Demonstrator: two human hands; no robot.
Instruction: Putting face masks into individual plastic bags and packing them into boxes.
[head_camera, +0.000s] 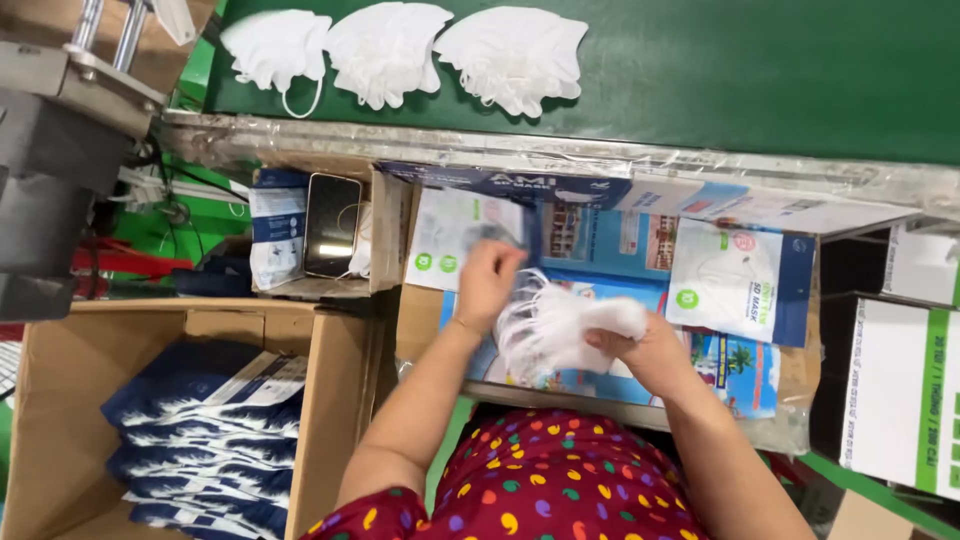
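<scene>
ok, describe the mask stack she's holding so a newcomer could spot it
Start at the green belt up top, then drop to the work surface below. The bundle of white masks sits between the left hand and right hand; unlike the belt's three piles, it's held.

Your right hand (648, 352) holds a bundle of white masks (560, 325), and your left hand (488, 283) touches a clear pouch (455, 240) with white print and green round marks. At the top of the frame three white mask stacks (385, 50) lie on a dark green belt (750, 70). In the lower left, the brown cardboard box (60, 400) contains dark blue and white packets (205, 440). Your dress (540, 480) is dark red with dots of yellow, green, orange and purple.
</scene>
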